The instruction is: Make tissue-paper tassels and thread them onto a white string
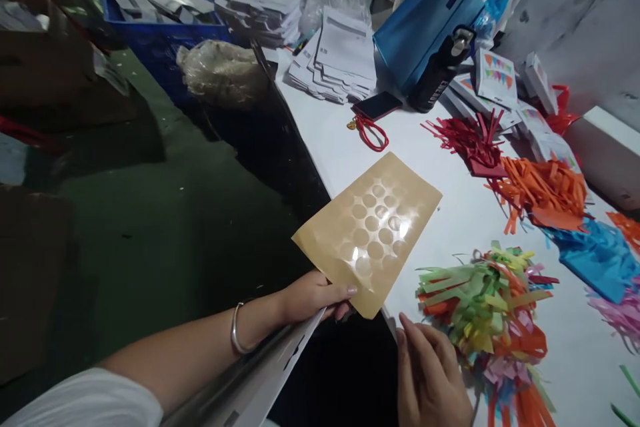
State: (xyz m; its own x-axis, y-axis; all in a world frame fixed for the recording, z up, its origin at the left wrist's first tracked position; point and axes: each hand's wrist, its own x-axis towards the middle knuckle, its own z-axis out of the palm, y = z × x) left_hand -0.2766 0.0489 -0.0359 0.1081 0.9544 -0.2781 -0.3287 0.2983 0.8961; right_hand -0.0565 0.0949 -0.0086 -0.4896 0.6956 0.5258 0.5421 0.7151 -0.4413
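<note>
My left hand (320, 297), with a bracelet on its wrist, is closed on a tan sheet of clear round stickers (345, 213). The thumb lies on top of the sheet's near corner. A flat white piece that looks like a box or card (280, 373) runs under that hand toward me; whether the fingers also grip it is hard to see. At the lower right, my right hand (433, 373) is apart from the sheet, its thumb and forefinger tips brought together. Anything between them is too small to make out. Colourful tissue tassels (493, 307) lie just right of it.
On the white table (400, 140) lie red tassels (470, 143), orange tassels (545, 190), a phone (377, 105), a red cord (373, 133) and stacked white cards (345, 53). A black bottle (437, 77) leans by a blue bag (425, 20). A blue crate (165, 30) stands left.
</note>
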